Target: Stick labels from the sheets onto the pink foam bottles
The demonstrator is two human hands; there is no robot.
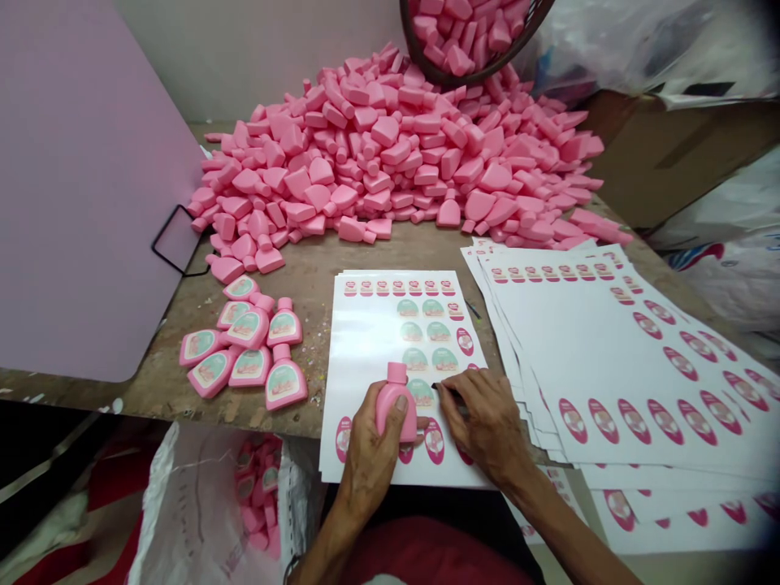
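Observation:
My left hand [370, 443] is closed round a small pink plastic bottle [396, 410], held upright with its cap at the top and no label on the side facing me. The bottle is over the lower part of a white sticker sheet [362, 349]. My right hand [484, 418] is pinched on a thin dark-tipped tool [435, 386], most of it hidden by the fingers. Its tip is at the right edge of a green oval sticker [420, 393]. More green, pink and heart-topped stickers show on this sheet.
Labelled pink bottles [249, 329] lie in a group at the left. Behind is a large heap of unlabelled bottles [366, 154] below a tipped basket [448, 81]. Used sticker sheets [566, 341] are stacked at the right. An open white sack [183, 504] holding bottles stands below the table's edge.

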